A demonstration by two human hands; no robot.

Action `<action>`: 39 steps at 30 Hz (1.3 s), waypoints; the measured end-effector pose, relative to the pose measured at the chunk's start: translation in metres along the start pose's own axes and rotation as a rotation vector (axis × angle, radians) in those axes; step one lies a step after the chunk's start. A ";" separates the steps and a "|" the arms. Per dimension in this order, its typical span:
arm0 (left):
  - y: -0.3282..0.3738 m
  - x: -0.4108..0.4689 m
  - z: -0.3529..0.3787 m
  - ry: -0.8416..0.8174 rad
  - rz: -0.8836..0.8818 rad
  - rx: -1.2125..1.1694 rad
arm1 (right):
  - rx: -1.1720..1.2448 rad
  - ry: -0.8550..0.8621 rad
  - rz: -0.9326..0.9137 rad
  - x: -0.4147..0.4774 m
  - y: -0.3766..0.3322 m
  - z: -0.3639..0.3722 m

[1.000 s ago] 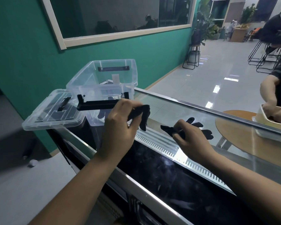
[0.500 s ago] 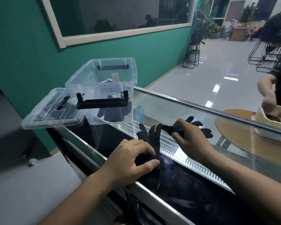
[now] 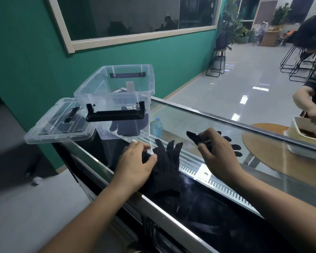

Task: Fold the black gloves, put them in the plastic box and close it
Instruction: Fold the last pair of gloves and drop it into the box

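One black glove [image 3: 167, 167] lies flat on the glass counter, fingers pointing away from me. My left hand [image 3: 135, 165] rests on its left edge, thumb and fingers pressing it down. A second black glove [image 3: 226, 143] lies further right; my right hand [image 3: 216, 154] pinches its near end and lifts it slightly. The clear plastic box [image 3: 117, 94] with black handles stands open at the counter's left end, dark glove shapes showing through its wall. Its clear lid [image 3: 60, 123] lies beside it to the left.
The glass counter [image 3: 226, 179] has a metal front edge and a slotted metal strip. Through the glass shows a water bottle [image 3: 157, 127]. At right, another person's hands [image 3: 314, 112] work in a white tub [image 3: 305, 141] over a round wooden table [image 3: 263, 148].
My left hand brought its glove down from near the box and laid it flat on the glass. My right hand has lifted the near end of the other glove a little.
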State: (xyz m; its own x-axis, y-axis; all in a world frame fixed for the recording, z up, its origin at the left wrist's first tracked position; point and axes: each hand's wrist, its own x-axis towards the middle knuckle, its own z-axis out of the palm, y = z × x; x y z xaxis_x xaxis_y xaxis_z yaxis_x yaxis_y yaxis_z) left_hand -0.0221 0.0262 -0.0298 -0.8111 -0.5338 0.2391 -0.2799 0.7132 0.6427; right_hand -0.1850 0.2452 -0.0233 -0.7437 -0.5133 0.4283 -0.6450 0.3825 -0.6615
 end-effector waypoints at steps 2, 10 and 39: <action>-0.002 0.007 0.002 -0.036 -0.028 0.015 | 0.033 -0.024 -0.094 -0.003 -0.003 -0.001; 0.008 0.024 0.005 -0.049 -0.106 -0.057 | -0.101 -0.372 -0.421 -0.008 -0.006 0.005; -0.006 0.014 -0.018 -0.200 0.025 -0.033 | -0.185 -0.307 -0.342 -0.009 -0.003 0.005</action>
State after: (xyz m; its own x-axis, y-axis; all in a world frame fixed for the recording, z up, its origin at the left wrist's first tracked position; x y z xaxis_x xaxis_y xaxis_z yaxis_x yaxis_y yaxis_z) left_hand -0.0223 0.0065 -0.0178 -0.9043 -0.4129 0.1083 -0.2440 0.7083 0.6624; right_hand -0.1751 0.2449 -0.0284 -0.4158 -0.8254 0.3818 -0.8840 0.2682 -0.3830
